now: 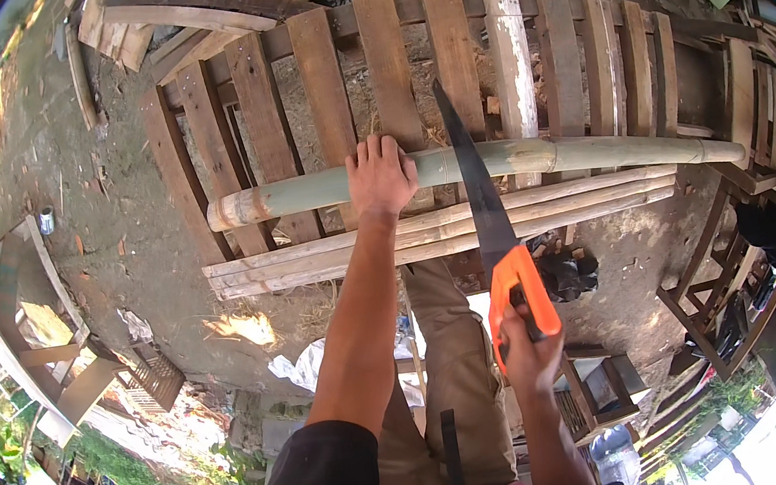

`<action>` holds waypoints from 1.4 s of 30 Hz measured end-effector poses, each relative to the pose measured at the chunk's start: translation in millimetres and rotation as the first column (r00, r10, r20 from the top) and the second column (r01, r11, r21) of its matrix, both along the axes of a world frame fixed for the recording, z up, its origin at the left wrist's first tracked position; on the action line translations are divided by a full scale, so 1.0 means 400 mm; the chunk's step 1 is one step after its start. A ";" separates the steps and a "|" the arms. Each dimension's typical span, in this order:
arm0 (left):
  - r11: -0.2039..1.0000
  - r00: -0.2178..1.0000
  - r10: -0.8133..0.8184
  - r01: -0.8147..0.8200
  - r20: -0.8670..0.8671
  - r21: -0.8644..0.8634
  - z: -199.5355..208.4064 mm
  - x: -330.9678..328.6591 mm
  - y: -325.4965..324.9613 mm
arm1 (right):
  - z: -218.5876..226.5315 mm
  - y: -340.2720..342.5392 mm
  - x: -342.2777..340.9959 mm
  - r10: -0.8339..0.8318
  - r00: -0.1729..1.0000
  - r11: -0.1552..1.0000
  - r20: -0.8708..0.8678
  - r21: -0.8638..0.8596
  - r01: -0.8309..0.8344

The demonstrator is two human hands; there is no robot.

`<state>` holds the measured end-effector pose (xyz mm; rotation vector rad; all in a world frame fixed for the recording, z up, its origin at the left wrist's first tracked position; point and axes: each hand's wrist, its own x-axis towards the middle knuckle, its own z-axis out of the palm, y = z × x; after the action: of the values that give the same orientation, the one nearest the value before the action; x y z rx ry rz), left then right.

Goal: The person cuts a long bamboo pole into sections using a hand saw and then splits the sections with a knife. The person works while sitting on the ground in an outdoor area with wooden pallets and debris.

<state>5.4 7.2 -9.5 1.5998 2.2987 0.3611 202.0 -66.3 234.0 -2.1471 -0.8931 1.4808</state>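
Note:
A thick green bamboo pole (292, 194) lies crosswise on a slatted wooden bench (386, 54). My left hand (382, 176) presses down on the pole left of its middle, fingers curled over its far side. In my right hand (530, 347) is a hand saw (486, 199), gripped by its orange handle. The dark blade crosses over the pole to the right of my left hand, its tip pointing away from me. Whether the teeth touch the bamboo I cannot tell.
Several thin bamboo strips (445, 224) lie along the bench's near edge. Scrap boards (206, 5) are piled beyond it. Wooden frames (713, 296) stand at the right, and a wooden cabinet (34, 332) stands at the left. Near my legs lies a black bag (566, 275).

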 end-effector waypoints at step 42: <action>0.949 0.949 -0.314 0.314 -0.006 0.031 0.076 -0.002 -0.141 | -0.031 -0.265 0.162 0.403 0.885 0.787 0.232 0.406 -0.465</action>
<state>4.7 -49.2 20.8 1.9426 1.9991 0.3187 266.7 -172.5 221.5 -1.7710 -1.6931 1.1555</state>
